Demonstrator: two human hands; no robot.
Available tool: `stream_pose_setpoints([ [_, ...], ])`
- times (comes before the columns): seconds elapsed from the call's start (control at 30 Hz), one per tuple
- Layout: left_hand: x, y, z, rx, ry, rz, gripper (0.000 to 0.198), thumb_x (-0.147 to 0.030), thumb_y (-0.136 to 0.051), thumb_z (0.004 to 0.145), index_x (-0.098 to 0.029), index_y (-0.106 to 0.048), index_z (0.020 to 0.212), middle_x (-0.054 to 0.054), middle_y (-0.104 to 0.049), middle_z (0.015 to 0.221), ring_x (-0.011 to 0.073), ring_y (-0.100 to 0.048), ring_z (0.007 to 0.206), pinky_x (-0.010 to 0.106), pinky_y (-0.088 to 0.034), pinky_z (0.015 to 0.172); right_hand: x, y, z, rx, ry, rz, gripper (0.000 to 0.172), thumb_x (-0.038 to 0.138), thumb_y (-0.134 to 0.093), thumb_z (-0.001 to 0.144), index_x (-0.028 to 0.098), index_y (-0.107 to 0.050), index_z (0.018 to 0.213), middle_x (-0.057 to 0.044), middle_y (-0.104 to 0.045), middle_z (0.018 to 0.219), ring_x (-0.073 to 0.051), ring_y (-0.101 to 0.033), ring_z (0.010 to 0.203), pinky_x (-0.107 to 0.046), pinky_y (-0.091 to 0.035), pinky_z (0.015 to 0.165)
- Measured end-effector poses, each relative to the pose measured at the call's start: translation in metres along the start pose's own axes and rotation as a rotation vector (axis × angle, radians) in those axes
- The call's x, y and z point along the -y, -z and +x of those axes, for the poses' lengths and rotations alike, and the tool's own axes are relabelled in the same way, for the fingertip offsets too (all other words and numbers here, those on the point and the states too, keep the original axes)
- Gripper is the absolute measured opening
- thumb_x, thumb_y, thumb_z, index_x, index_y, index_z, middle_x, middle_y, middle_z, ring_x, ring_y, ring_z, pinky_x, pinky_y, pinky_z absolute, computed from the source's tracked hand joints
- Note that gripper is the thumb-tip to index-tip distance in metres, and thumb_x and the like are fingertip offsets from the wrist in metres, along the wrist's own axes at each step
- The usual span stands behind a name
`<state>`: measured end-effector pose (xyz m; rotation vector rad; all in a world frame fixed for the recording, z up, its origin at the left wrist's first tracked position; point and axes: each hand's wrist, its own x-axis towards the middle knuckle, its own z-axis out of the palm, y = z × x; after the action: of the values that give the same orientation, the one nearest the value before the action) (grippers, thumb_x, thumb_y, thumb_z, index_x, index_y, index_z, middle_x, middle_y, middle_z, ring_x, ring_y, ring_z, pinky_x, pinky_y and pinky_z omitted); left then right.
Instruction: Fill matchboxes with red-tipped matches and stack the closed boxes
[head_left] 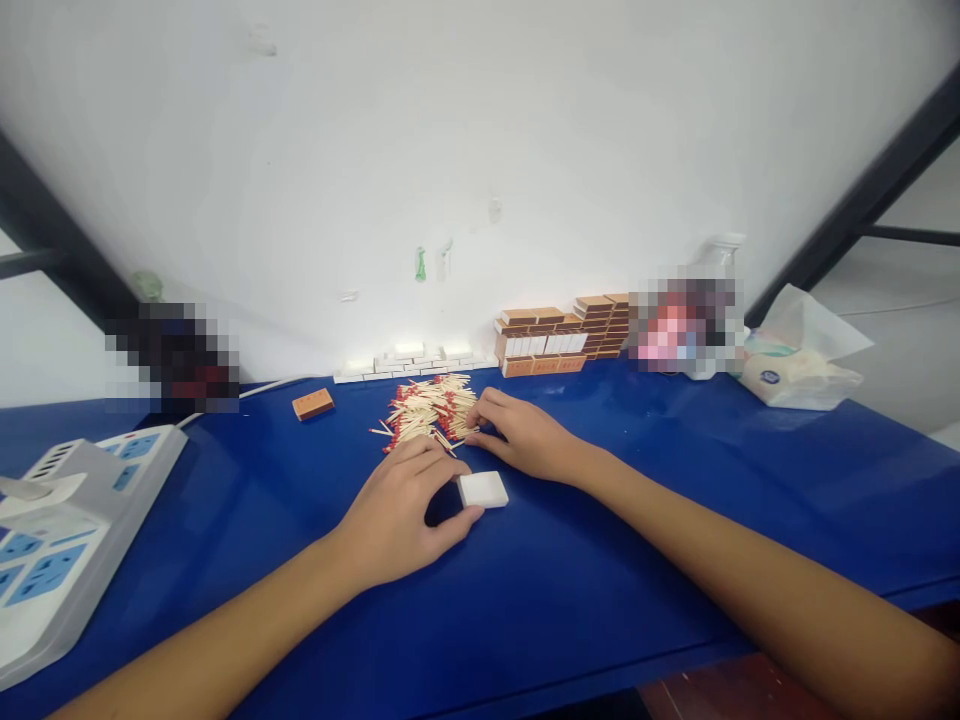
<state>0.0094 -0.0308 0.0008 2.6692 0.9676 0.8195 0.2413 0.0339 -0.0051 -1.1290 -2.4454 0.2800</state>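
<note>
In the head view, the left hand (409, 500) reaches in from the lower left of the frame to the middle, where its thumb and forefinger sit at the left part of a small, plain white, rectangular box (484, 489). They hold it lightly, the box lying on the glossy dark-blue counter (600, 590) just below the centre of the frame.

The right hand (529, 435) comes in from the lower right, its fingers curled and the thumb standing a narrow gap below them. They touch the right edge of a loose heap of pale wooden matches with red heads (424, 410); I can't tell whether a match is pinched there.

Left of the heap, well apart from it, lies one orange-brown matchbox (312, 404). Behind the matches, low courses of small white boxes (386, 368) line the foot of the whitish wall (487, 120). Just right of them, brown-and-orange matchboxes (544, 366) are stacked higher. A white power strip with blue socket panels (56, 570) fills the lower left of the frame, and a clear plastic pack of tissues (802, 378) stands at the right.
</note>
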Motion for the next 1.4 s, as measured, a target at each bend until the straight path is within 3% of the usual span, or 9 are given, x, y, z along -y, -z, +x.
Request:
stream_pose_setpoints([
  [1.1,0.012,0.002,0.002,-0.049,0.032,0.044,0.023,-0.035,-0.071,0.092,-0.021,-0.069,0.110,0.005,-0.072,0.101,0.0242,-0.062,0.101,0.043,-0.052,0.093,-0.002,0.006,0.003,0.109,-0.102,0.047,0.008,0.026,-0.058,0.103,0.020,-0.059,0.098,-0.004,-0.058,0.103,-0.016,-0.059,0.086,-0.029,-0.046,0.077],
  [1.4,0.013,0.001,0.002,-0.057,0.031,0.053,0.023,-0.035,-0.071,0.092,-0.021,-0.068,0.110,0.006,-0.072,0.100,0.0251,-0.062,0.101,0.043,-0.052,0.092,-0.002,0.004,0.003,0.124,-0.092,-0.038,0.011,0.024,-0.057,0.104,0.018,-0.058,0.094,-0.005,-0.060,0.099,-0.017,-0.058,0.085,-0.029,-0.044,0.075],
])
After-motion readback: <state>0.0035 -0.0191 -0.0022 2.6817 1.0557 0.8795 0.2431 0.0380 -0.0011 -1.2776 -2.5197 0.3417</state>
